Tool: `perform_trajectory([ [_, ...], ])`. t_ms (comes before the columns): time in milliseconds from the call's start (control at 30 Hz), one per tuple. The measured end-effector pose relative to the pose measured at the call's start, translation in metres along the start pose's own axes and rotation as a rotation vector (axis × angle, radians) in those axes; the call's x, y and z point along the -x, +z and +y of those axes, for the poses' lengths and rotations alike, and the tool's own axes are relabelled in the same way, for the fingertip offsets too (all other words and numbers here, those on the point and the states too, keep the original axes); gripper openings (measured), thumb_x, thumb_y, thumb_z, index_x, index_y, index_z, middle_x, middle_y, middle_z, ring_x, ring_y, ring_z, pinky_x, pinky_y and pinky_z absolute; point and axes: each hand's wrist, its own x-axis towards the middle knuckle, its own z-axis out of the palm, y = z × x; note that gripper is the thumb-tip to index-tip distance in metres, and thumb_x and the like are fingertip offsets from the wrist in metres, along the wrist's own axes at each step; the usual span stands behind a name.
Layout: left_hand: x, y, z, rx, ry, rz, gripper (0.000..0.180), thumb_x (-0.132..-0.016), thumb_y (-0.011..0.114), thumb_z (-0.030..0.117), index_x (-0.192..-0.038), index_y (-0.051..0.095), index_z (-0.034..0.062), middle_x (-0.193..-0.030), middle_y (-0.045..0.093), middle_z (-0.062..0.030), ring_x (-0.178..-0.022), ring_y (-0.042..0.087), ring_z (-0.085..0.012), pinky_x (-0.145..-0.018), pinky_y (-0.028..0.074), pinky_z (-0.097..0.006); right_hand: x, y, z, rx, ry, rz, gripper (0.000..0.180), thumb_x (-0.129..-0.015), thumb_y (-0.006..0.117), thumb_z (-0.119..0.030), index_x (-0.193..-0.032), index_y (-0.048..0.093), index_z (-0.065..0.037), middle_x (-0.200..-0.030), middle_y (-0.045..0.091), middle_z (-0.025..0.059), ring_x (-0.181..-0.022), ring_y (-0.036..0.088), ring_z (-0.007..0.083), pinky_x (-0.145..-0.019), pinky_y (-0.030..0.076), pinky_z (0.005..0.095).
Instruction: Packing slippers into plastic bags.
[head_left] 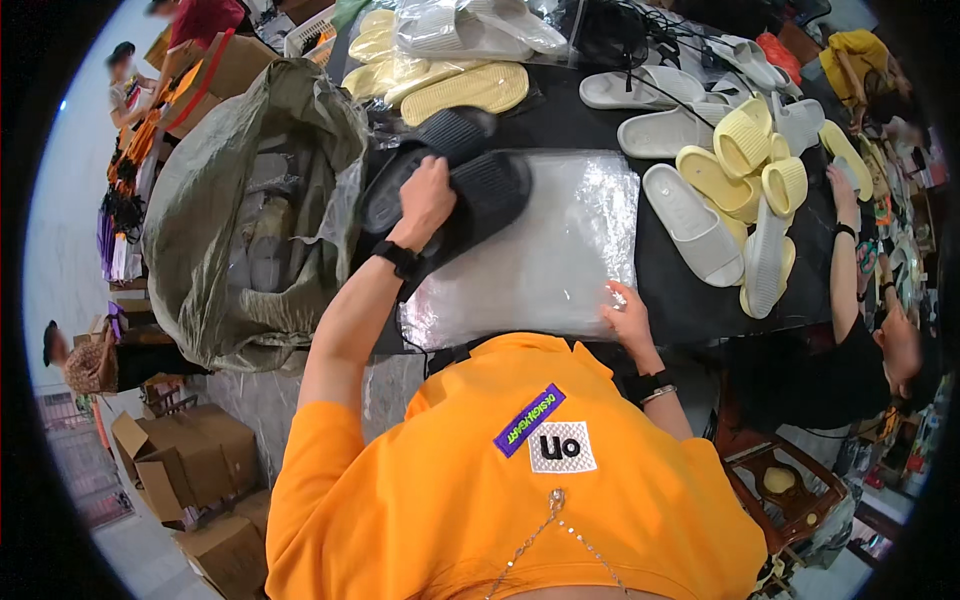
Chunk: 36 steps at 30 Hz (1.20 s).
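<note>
My left hand [427, 197] is closed on a pair of black slide sandals [490, 195], which sit tilted over the left edge of a stack of clear plastic bags [540, 255]. The stack lies flat on the black tabletop in front of me. At its lower right corner, my right hand [628, 318] has its fingers bent and pinched on the plastic bag's edge. The sandals' far ends reach toward the yellow slides at the back of the table.
A large grey-green woven sack [200, 220] with wrapped items inside stands on the left. Loose grey slides [693, 225] and yellow slides [718, 185] lie on the right, near a co-worker's hand [843, 195]. Bagged slides [465, 92] fill the back. Cardboard boxes [190, 455] stand on the floor.
</note>
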Motion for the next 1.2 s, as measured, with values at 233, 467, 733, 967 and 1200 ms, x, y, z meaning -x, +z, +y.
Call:
perform_trajectory([
  [233,-0.004,0.026,0.139,0.151,0.260,-0.212,0.020,-0.073,0.051,0.003,-0.093,0.053,0.0020,-0.094,0.055,-0.0158,-0.084,0.058,-0.0349,-0.072,0.050,-0.044,-0.001,0.003,0.001,-0.214,0.187,0.001,0.028,-0.080,0.060,-0.007,-0.108,0.060,-0.001,-0.078,0.060,0.0018,-0.063,0.054,0.0071,-0.054,0.043,0.0226],
  [467,0.020,0.089,0.140,0.124,0.542,-0.215,0.021,-0.074,0.052,0.004,-0.095,0.053,0.0045,-0.093,0.054,-0.0109,-0.088,0.057,-0.0309,-0.071,0.050,-0.042,0.011,0.001,0.017,-0.411,0.219,-0.026,0.026,-0.082,0.057,-0.006,-0.106,0.060,0.003,-0.078,0.060,0.0031,-0.065,0.055,0.0083,-0.058,0.044,0.0224],
  [733,-0.008,0.071,0.011,-0.012,0.112,-0.015,0.016,-0.077,0.050,0.005,-0.092,0.053,0.0049,-0.095,0.055,-0.0142,-0.085,0.060,-0.0334,-0.070,0.050,-0.044,0.011,0.006,0.015,-0.394,0.220,0.003,0.025,-0.082,0.057,-0.006,-0.106,0.061,0.002,-0.077,0.058,0.0021,-0.064,0.055,0.0084,-0.057,0.046,0.0217],
  [967,0.008,-0.017,0.018,0.001,0.104,0.000,0.018,-0.074,0.052,0.005,-0.091,0.052,0.0013,-0.093,0.055,-0.0170,-0.076,0.060,-0.0378,-0.065,0.049,-0.045,-0.006,-0.001,-0.021,-0.156,0.198,-0.012,0.031,-0.081,0.051,-0.003,-0.110,0.059,0.003,-0.083,0.063,0.0071,-0.067,0.059,0.0102,-0.060,0.048,0.0230],
  [1200,0.064,0.028,0.108,0.138,0.345,-0.316,0.021,-0.073,0.051,0.004,-0.094,0.052,0.0025,-0.095,0.054,-0.0160,-0.078,0.060,-0.0372,-0.066,0.050,-0.046,-0.044,0.009,0.012,-0.102,0.145,0.030,0.035,-0.079,0.044,0.004,-0.112,0.057,0.004,-0.089,0.063,0.0059,-0.079,0.058,0.0109,-0.069,0.047,0.0260],
])
